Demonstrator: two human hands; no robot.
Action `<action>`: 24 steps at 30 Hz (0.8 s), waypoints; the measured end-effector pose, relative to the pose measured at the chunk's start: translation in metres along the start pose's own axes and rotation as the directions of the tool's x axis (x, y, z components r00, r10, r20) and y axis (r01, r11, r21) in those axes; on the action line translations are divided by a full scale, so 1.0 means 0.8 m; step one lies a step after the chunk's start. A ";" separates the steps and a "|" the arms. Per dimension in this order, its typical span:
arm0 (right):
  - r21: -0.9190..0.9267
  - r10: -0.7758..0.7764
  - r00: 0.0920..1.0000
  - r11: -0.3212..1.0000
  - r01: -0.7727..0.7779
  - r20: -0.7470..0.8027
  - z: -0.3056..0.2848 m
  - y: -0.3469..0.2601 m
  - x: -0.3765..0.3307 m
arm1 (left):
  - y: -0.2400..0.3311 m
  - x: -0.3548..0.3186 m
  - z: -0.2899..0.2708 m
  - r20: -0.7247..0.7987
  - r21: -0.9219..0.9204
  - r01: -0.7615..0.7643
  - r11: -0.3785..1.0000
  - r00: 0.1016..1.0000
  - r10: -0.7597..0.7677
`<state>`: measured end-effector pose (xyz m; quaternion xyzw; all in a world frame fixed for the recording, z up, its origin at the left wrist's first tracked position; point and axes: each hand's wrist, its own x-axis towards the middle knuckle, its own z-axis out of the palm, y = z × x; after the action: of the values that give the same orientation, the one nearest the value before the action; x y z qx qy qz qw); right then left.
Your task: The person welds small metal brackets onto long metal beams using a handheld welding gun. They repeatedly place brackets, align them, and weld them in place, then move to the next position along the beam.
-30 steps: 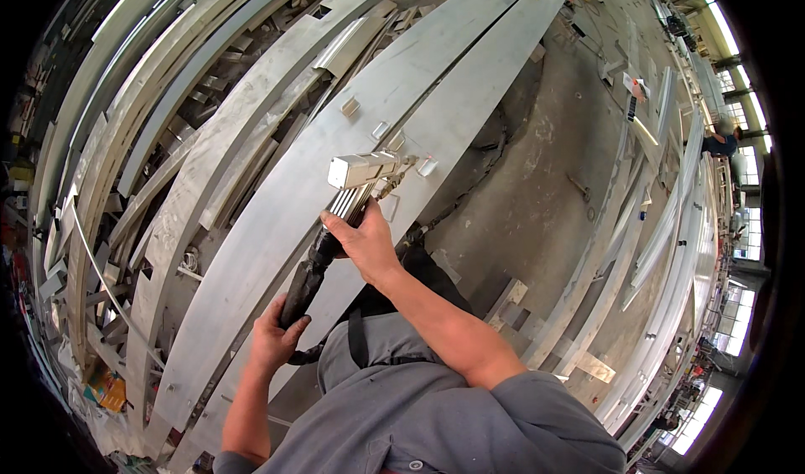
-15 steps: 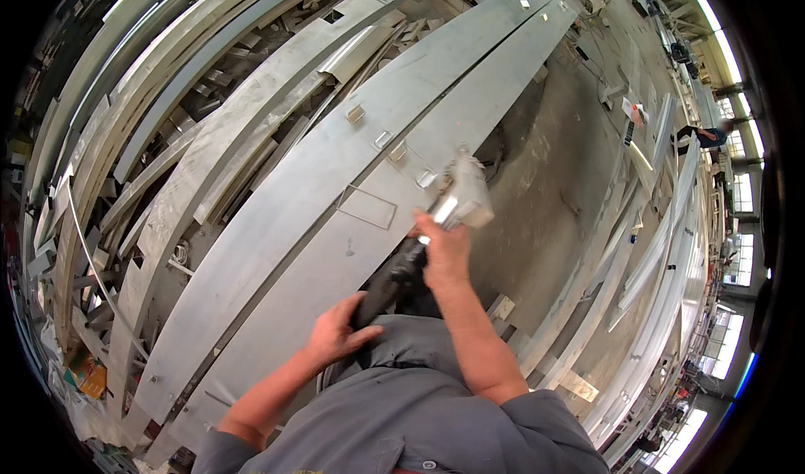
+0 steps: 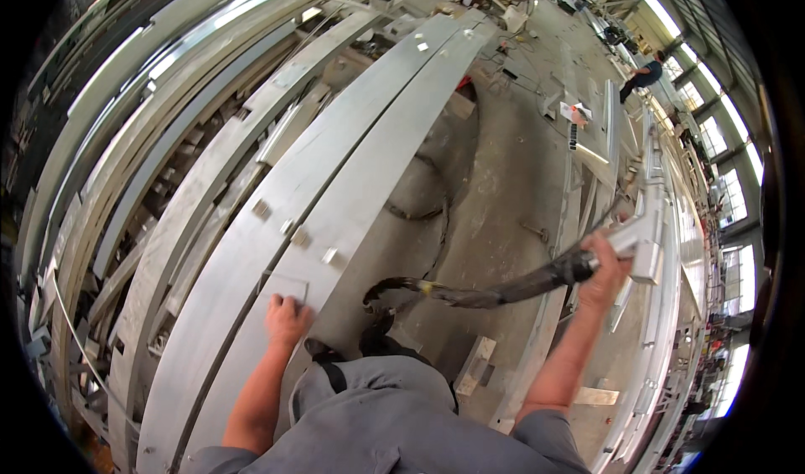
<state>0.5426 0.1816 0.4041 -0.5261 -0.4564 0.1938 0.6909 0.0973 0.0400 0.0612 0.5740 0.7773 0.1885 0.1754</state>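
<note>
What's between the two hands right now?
Head view, left hand to right hand: part of the metal panel, then grey floor with a black-wrapped cable over it.

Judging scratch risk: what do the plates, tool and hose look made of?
Plates: likely bare metal, satin grey, from their soft sheen. Tool: pale, probably metal, going by its bright edges; painted plastic possible. Hose: black, wrinkled flexible wrap, perhaps rubber or fabric.
</note>
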 end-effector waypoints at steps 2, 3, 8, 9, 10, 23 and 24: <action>-0.107 -0.062 0.997 0.992 0.067 0.049 -0.066 -0.009 0.050 | -0.020 0.002 0.023 -0.057 -0.013 0.025 1.000 0.998 -0.026; -0.110 -0.074 0.996 0.991 0.079 0.049 -0.094 -0.009 0.067 | -0.026 0.002 0.028 -0.084 -0.015 0.060 0.998 0.995 -0.061; -0.267 0.046 0.999 0.963 -0.049 -0.015 -0.210 0.011 0.122 | -0.030 0.004 0.037 -0.048 0.199 0.180 0.963 0.984 -0.174; -0.286 0.077 0.995 0.954 -0.090 -0.056 -0.228 0.026 0.128 | -0.042 0.004 0.041 -0.119 0.178 0.173 0.969 0.981 -0.153; -0.331 0.122 0.986 0.931 -0.155 -0.116 -0.253 0.042 0.132 | -0.029 0.017 0.034 -0.205 0.124 0.238 0.963 0.956 -0.210; -0.483 0.159 0.904 0.801 -0.353 -0.397 -0.291 0.154 0.310 | 0.307 0.471 0.132 -0.231 -0.022 -0.243 0.970 0.945 0.232; -0.487 0.135 0.905 0.806 -0.336 -0.403 -0.283 0.157 0.339 | 0.327 0.499 0.146 -0.196 -0.014 -0.276 0.961 0.943 0.268</action>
<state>0.8962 0.3064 0.3993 -0.7797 -0.2925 0.0449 0.5518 0.2593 0.5040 0.0666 0.6510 0.7000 0.2816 0.0834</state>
